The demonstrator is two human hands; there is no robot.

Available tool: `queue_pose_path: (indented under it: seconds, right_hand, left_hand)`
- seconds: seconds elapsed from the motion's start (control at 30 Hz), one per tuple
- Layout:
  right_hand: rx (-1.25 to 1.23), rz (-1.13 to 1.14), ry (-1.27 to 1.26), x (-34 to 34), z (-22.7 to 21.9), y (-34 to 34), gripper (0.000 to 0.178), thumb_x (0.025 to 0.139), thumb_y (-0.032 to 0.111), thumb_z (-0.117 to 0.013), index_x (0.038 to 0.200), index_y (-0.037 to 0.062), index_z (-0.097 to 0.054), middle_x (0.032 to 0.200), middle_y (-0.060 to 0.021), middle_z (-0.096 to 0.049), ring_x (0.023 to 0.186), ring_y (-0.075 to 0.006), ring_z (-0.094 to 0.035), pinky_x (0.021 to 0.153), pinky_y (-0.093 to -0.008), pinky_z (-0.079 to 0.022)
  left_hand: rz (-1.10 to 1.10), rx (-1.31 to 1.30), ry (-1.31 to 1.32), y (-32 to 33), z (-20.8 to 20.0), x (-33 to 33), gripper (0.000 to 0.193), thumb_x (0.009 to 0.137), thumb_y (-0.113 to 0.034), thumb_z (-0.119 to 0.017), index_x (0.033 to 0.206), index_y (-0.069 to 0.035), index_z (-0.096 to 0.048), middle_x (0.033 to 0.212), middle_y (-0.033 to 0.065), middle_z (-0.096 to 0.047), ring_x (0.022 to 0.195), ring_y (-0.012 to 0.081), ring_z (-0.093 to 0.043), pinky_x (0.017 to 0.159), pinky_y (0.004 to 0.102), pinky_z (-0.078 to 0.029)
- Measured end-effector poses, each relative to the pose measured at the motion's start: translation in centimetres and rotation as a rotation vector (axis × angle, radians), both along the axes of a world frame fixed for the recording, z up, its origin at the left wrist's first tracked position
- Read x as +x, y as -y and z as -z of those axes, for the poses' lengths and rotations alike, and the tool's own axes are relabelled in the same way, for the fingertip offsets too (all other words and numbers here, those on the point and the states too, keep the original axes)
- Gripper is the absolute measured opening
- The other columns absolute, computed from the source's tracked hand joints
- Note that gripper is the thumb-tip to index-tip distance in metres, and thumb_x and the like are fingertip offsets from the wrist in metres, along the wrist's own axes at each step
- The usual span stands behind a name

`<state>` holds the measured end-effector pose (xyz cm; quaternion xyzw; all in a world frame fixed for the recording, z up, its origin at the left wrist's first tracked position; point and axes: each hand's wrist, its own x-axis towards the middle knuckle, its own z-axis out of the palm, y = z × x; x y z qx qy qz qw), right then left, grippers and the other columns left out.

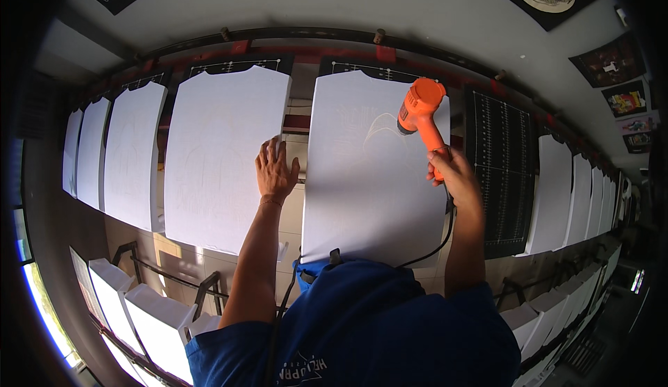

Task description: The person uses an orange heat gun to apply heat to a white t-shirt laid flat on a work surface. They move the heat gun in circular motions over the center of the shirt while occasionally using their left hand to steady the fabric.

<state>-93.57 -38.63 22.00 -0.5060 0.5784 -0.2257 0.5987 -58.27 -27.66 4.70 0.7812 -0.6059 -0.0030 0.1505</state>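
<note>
The left hand point(277, 171) is open, fingers spread, over the right edge of one white shirt point(216, 123); contact is unclear. The right hand point(454, 173) grips an orange heat gun point(424, 105) by its handle, above the upper right of another white shirt point(369, 199). White lettering point(303, 371) marks the wearer's blue shirt point(390, 324); white markings line the black board point(498, 171)

Pretty bright overall, with daylight blowing out the window point(47, 314) at lower left and the white panels point(158, 324) beside it. Soft shadow dims the middle shirt's point(369, 185) lower end. Fisheye bows the long rail point(299, 34), and the corners go black.
</note>
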Motion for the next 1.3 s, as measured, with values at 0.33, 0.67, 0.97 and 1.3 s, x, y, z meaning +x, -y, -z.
queue_pose_path:
  seconds: [0.33, 0.67, 0.97, 1.3]
  right_hand:
    - [0.030, 0.057, 0.007, -1.6, -1.0, -0.6, 0.027, 0.089, 0.030, -0.063, 0.098, 0.0046, -0.057, 0.074, -0.0014, -0.057, 0.064, -0.0100, -0.058, 0.053, -0.0228, -0.044]
    - [-0.081, 0.041, 0.102, 1.0, 2.5, 3.5, 0.030, 0.090, 0.031, -0.063, 0.101, 0.0030, -0.057, 0.075, -0.0016, -0.058, 0.064, -0.0095, -0.058, 0.052, -0.0225, -0.044]
    - [-0.022, 0.059, 0.015, -0.8, 0.7, 2.9, 0.029, 0.089, 0.032, -0.063, 0.097, 0.0049, -0.058, 0.075, -0.0005, -0.058, 0.065, -0.0091, -0.057, 0.054, -0.0228, -0.044]
    - [-0.038, 0.201, 0.046, -1.8, 1.3, 3.1, 0.026, 0.090, 0.029, -0.062, 0.098, 0.0045, -0.059, 0.074, -0.0001, -0.057, 0.064, -0.0088, -0.058, 0.053, -0.0221, -0.044]
  left_hand:
    - [-0.002, 0.002, 0.006, -0.2, 0.1, 0.0, 0.051, 0.083, -0.029, -0.059, 0.127, -0.005, -0.048, 0.139, 0.0111, -0.039, 0.130, 0.0323, -0.034, 0.104, 0.0476, -0.032]
    - [-0.004, 0.004, 0.035, 0.0, 0.0, -0.2, 0.049, 0.083, -0.029, -0.057, 0.126, -0.006, -0.048, 0.140, 0.0088, -0.040, 0.130, 0.0299, -0.035, 0.103, 0.0448, -0.033]
    - [0.001, -0.008, 0.039, 0.0, 0.0, -0.1, 0.050, 0.083, -0.029, -0.057, 0.126, -0.006, -0.048, 0.139, 0.0092, -0.040, 0.129, 0.0302, -0.035, 0.102, 0.0455, -0.034]
    - [0.002, -0.004, 0.022, 0.0, 0.2, -0.2, 0.052, 0.083, -0.029, -0.058, 0.128, -0.007, -0.047, 0.138, 0.0107, -0.040, 0.131, 0.0313, -0.033, 0.104, 0.0468, -0.032]
